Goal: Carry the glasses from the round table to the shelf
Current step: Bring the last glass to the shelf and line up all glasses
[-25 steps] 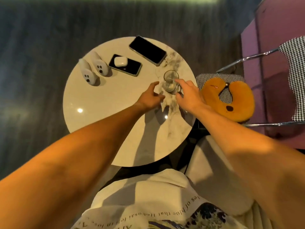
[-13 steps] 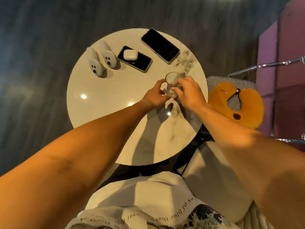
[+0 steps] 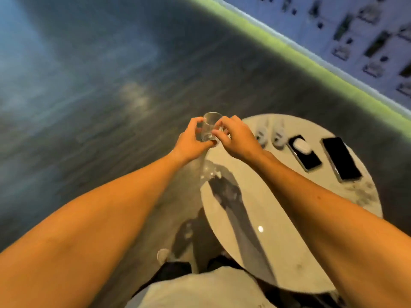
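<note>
A small clear glass [image 3: 209, 127] is held in the air between both hands, just past the left edge of the round white marble table [image 3: 284, 241]. My left hand [image 3: 192, 142] grips its left side and base. My right hand [image 3: 235, 138] pinches its right side. The glass stands roughly upright, its rim tipped slightly away from me. The shelf cannot be made out with certainty; a blurred white wall unit [image 3: 360, 41] with small dark items is at the far upper right.
On the table lie two phones [image 3: 341, 160] [image 3: 305, 158], a white earbud case [image 3: 300, 144] on one of them, and two small white ghost figures [image 3: 270, 134]. Dark wooden floor [image 3: 100, 96] spreads to the left. A green-lit strip [image 3: 289, 47] runs along the wall's base.
Both hands have lifted the glass off the table and carried it leftward past the edge. The view has swung left, so the table now sits on the right and the chair is out of sight.
</note>
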Demonstrator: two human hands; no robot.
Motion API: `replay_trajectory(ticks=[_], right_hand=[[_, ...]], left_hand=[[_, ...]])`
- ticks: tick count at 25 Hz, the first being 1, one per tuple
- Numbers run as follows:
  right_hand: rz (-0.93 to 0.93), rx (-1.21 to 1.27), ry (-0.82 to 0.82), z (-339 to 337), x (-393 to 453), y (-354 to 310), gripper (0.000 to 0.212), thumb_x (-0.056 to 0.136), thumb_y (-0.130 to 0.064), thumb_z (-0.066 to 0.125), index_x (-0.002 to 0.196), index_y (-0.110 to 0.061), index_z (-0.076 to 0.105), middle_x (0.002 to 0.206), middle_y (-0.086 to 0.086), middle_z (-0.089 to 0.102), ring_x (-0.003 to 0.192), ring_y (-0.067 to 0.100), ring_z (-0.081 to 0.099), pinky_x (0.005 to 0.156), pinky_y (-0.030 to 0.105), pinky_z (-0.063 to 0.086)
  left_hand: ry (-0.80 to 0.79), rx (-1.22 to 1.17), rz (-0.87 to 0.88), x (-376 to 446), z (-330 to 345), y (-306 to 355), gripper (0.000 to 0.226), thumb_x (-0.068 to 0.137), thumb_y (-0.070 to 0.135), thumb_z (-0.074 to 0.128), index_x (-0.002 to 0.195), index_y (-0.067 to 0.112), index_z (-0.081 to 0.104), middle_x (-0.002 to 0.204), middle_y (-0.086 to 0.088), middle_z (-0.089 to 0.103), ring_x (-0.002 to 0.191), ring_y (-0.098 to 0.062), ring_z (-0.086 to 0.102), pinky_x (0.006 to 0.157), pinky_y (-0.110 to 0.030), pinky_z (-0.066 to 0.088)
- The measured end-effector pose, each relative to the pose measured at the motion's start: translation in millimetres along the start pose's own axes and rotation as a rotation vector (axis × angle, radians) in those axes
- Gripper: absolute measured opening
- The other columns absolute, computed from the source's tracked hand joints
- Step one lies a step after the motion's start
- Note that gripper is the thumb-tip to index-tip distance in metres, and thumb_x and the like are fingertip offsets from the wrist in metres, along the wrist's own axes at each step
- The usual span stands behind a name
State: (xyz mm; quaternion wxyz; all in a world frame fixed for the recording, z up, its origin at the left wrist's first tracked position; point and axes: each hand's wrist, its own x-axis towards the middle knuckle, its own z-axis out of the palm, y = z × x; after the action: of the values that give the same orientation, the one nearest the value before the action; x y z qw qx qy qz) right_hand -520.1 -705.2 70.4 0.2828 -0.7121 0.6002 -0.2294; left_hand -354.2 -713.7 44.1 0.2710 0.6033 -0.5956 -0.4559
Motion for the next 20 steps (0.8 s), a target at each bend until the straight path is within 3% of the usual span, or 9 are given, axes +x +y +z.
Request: replay_trajectory(ticks=[3, 7, 12, 15, 20], right_hand=[[-0.228, -0.039, -0.072, 43, 56, -112, 0.021, 0.092, -0.036, 0.062, 0.103, -0.019, 0.064, 0.096, 0.01, 0.06, 0.08, 0.023, 0.059, 0.076, 0.038, 0.051], [-0.496, -0.06, -0.087, 96, 111, -276, 0.02, 0.09, -0.034, 0.066, 0.101, -0.016, 0.066, 0.09, 0.012, 0.068, 0.083, 0.029, 0.061, 0.075, 0.042, 0.05], [-0.699, 0.096, -0.109, 153, 147, -479, 0.01, 0.089, -0.035, 0.067, 0.092, -0.025, 0.067, 0.089, 0.001, 0.072, 0.075, 0.017, 0.063, 0.073, 0.038, 0.055], [-0.837, 0.093, -0.138, 181, 160, -586, 0.011, 0.09, -0.037, 0.066, 0.095, -0.026, 0.068, 0.092, 0.002, 0.073, 0.082, 0.02, 0.066, 0.074, 0.035, 0.055], [-1.011, 0.117, -0.22, 233, 182, -723, 0.013, 0.09, -0.041, 0.065, 0.096, -0.029, 0.068, 0.097, 0.004, 0.073, 0.086, 0.023, 0.068, 0.078, 0.042, 0.058]], left_hand=[[0.218, -0.03, -0.003, -17, -125, -25, 0.064, 0.072, 0.03, 0.079, 0.126, 0.036, 0.045, 0.112, 0.003, 0.067, 0.093, -0.012, 0.063, 0.085, -0.033, 0.053], [0.454, -0.043, 0.04, -56, -292, -44, 0.068, 0.075, 0.022, 0.081, 0.134, 0.024, 0.047, 0.119, -0.005, 0.065, 0.113, -0.015, 0.06, 0.09, -0.031, 0.053], [0.711, 0.007, 0.088, -127, -488, -44, 0.067, 0.071, 0.032, 0.085, 0.129, 0.032, 0.052, 0.114, -0.003, 0.069, 0.099, -0.016, 0.068, 0.079, -0.032, 0.058], [0.84, -0.003, 0.091, -173, -584, -46, 0.065, 0.069, 0.033, 0.086, 0.125, 0.036, 0.053, 0.109, -0.007, 0.069, 0.091, -0.022, 0.071, 0.064, -0.029, 0.06], [1.004, -0.038, 0.05, -227, -701, -55, 0.067, 0.071, 0.034, 0.086, 0.129, 0.034, 0.052, 0.112, -0.007, 0.066, 0.087, -0.023, 0.072, 0.061, -0.021, 0.056]])
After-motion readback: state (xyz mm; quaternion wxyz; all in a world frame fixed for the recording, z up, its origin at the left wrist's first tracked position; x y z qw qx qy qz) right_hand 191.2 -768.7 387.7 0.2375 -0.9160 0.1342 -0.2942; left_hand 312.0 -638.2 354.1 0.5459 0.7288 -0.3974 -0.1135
